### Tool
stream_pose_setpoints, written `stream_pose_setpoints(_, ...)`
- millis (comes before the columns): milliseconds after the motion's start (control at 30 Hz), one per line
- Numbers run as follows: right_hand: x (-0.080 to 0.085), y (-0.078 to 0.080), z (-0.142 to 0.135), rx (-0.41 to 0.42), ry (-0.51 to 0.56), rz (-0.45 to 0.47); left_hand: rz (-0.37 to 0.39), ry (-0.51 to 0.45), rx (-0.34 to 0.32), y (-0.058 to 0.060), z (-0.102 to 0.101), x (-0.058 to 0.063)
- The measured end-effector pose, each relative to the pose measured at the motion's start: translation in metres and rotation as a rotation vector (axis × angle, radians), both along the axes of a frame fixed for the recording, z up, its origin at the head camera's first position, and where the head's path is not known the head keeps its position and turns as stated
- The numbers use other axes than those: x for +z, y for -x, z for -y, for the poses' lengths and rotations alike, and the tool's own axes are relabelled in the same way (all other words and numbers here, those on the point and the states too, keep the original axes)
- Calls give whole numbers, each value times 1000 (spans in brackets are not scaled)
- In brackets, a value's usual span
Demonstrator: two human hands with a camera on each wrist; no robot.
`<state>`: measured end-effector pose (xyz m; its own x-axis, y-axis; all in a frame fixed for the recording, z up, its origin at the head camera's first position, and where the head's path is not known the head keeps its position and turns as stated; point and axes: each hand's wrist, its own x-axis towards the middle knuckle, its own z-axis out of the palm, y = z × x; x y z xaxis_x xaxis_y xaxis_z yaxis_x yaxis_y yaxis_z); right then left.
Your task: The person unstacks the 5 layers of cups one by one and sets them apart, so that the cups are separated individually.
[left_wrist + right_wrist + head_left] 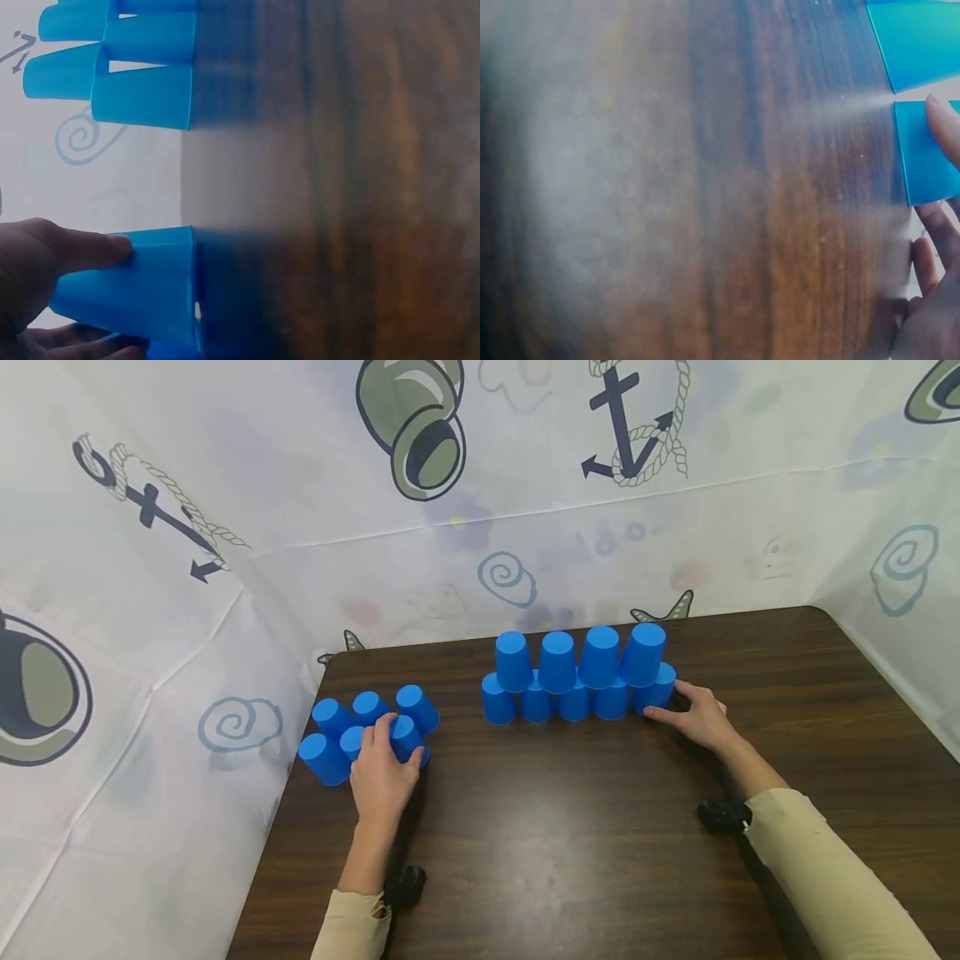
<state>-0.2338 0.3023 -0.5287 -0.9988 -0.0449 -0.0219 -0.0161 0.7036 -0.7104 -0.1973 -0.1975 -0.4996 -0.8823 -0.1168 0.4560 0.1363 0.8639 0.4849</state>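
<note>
On the left of the table, my left hand [380, 777] grips an upside-down blue cup [406, 737] at the near right of a loose group. In the left wrist view the thumb lies on one side of that cup [142, 289] and the fingers curl round the other. To the right stands a two-row wall of upside-down blue cups; each upper cup [557, 662] straddles two lower ones. My right hand [696, 717] holds the rightmost bottom cup [654, 690] between thumb and fingers, as the right wrist view also shows on the cup [922, 161].
Other upside-down cups [326, 760] of the left group stand close beside and behind my left hand. The dark wooden table [540, 843] ends at the back against a printed white cloth [420, 568], which also hangs along the left and right sides.
</note>
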Motion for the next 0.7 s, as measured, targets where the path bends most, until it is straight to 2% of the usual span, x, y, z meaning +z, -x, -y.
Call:
stream_pose_setpoints(267, 0, -1, 0, -1, 2, -10, 40, 28, 20, 0, 0, 3)
stream_pose_setpoints(600, 0, -1, 0, -8, 1, 14, 31, 69, 30, -6, -3, 13)
stream_pose_setpoints(700, 1, 0, 0, -13, 4, 26, 12, 96, 32, -9, -6, 20)
